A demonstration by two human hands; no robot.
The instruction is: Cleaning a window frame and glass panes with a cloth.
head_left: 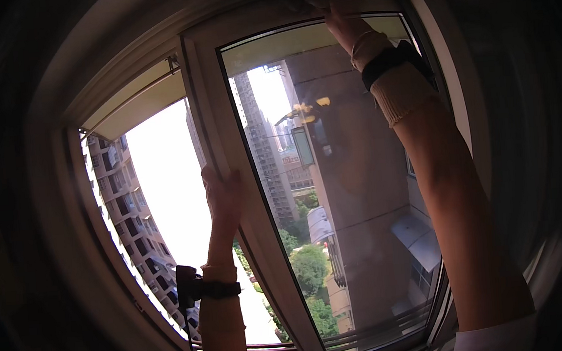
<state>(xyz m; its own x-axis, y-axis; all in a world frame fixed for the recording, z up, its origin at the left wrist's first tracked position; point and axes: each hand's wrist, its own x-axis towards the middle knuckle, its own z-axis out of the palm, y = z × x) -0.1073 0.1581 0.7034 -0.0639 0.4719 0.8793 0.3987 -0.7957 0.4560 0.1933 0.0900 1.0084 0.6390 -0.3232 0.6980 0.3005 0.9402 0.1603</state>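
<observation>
A sliding window sash with a glass pane stands in front of me, right of the window opening. My left hand is closed around the sash's left upright, about halfway up. High up, my right hand reaches to the sash's top rail; it is dark there, and whether its fingers grip anything is hidden. Both wrists wear knitted cuffs with black straps, and a black device sits on the left one.
Left of the sash the opening shows bright sky and an apartment building. Metal bars cross outside near the bottom. A thin rod runs outside at upper left. The window frame surrounds the opening.
</observation>
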